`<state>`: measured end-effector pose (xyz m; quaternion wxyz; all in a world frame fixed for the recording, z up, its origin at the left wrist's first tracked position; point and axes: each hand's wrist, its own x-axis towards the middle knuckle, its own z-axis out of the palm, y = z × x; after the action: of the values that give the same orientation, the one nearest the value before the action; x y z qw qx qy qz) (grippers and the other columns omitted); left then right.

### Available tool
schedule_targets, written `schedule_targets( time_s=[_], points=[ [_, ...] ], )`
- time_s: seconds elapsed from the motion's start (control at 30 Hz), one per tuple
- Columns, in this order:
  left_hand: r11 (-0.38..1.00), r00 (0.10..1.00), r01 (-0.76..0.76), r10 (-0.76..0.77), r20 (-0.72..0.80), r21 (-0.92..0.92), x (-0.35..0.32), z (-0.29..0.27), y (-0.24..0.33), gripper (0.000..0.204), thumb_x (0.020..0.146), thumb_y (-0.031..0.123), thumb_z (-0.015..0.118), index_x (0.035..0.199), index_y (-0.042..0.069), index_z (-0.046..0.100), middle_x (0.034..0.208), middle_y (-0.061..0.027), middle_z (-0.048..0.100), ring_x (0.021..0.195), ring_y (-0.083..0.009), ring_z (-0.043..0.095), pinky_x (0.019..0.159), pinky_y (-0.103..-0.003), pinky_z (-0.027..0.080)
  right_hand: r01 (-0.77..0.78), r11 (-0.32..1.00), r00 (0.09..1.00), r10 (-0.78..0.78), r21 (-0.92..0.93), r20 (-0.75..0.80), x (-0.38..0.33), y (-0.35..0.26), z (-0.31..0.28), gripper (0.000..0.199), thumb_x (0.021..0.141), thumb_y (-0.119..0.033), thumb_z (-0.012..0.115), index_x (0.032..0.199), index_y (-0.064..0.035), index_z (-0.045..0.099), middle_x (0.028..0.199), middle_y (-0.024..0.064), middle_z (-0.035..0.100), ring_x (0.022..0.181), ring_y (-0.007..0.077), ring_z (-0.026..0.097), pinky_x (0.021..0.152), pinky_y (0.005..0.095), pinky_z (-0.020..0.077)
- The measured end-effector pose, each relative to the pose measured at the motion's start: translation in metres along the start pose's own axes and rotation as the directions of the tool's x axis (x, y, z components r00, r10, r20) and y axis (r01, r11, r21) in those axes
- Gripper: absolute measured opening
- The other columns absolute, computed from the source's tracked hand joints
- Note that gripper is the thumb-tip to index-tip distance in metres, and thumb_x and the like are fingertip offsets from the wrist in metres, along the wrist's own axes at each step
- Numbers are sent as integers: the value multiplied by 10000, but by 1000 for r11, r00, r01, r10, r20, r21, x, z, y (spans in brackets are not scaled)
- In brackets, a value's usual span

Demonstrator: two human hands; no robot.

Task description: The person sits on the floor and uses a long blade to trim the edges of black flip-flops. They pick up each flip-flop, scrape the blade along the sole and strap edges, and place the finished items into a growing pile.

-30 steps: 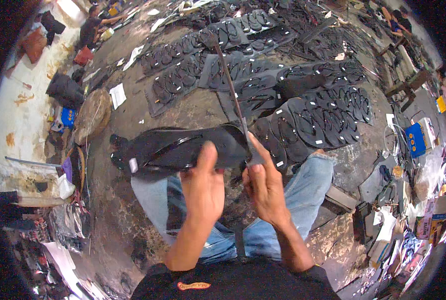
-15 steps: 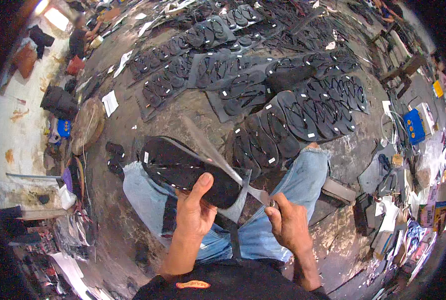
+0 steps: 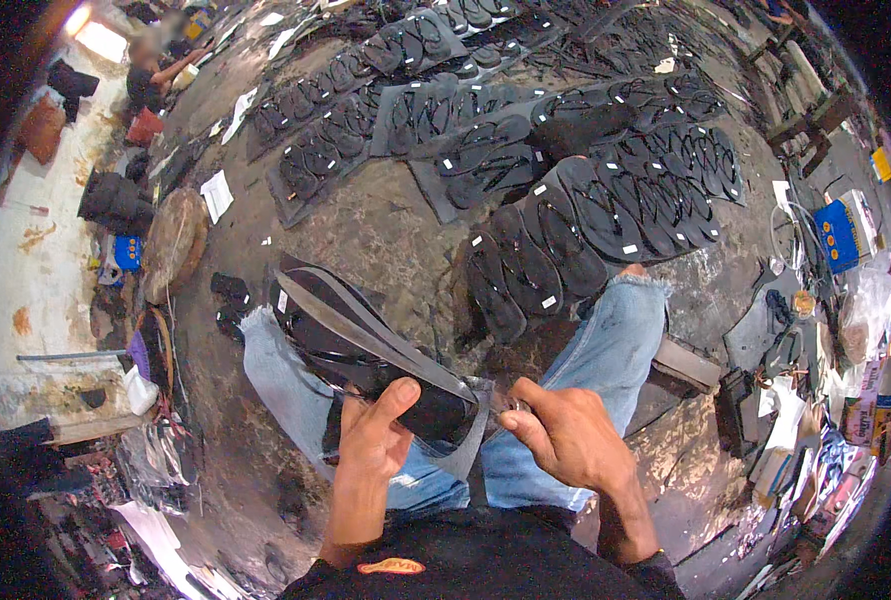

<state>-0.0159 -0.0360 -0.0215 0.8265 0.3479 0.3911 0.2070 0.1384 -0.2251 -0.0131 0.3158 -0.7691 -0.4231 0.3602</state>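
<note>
Over my lap, my left hand (image 3: 376,435) grips a black sandal (image 3: 441,414) from its near side, thumb on top and fingers hidden beneath. A long, narrow grey offcut strip (image 3: 386,346) lies slantwise along the sandal and joins the sole sheet's edge at its right end. At that end my right hand (image 3: 571,432) is closed around the handle of a knife (image 3: 507,404). Only a short piece of the knife shows; the blade's tip is hidden at the sheet's edge.
Rows of black sandals (image 3: 506,270) on dark sheets cover the floor ahead. A round wooden block (image 3: 178,245) stands at left. Blue boxed goods (image 3: 838,238), scraps and bags crowd the right. Another person (image 3: 148,80) sits at the far left. My jeans-clad knees (image 3: 616,330) flank the work.
My right hand has moved left with the knife, toward the sandal. The grey strip, raised and blurred before, now rests across the sandal. My left hand keeps its grip, slightly lower and to the left.
</note>
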Motion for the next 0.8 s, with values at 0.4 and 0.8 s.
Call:
schedule_targets(
  time_s=[0.4,0.8],
  points=[
    [992,998,-12,19,-53,123,-28,-3,2,364,986,362,610,1108,19,596,786,-211,710,556,-328,704,337,-386,519,137,944,916,-6,299,-401,60,7,33,246,1040,-274,558,1116,-41,583,734,230,642,701,458,669,592,504,472],
    [976,994,77,-59,-90,205,-24,-13,7,421,959,393,649,1039,-14,577,652,-164,667,435,-285,652,256,-311,419,72,995,935,-42,74,-352,52,15,109,292,1010,-353,598,1084,-73,563,785,257,664,779,495,659,640,573,487]
  ],
)
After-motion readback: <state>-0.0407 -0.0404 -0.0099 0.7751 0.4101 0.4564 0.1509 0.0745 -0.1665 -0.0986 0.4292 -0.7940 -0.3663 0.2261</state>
